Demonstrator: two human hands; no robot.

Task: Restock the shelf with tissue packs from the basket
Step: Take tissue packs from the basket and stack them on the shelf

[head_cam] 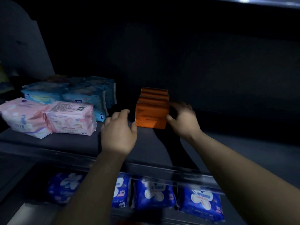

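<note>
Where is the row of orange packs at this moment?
In the head view, the orange packs stand near the middle of the upper shelf, between the left hand and right hand, right of the light-blue packs.

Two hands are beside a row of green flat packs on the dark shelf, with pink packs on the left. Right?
Not green: the row of flat orange packs stands on the dark shelf between the left hand and right hand, pink soft packs on its left, as the head view shows.

The left hand (119, 130) and right hand (183, 120) are bare, with bare forearms (243, 168)
</note>
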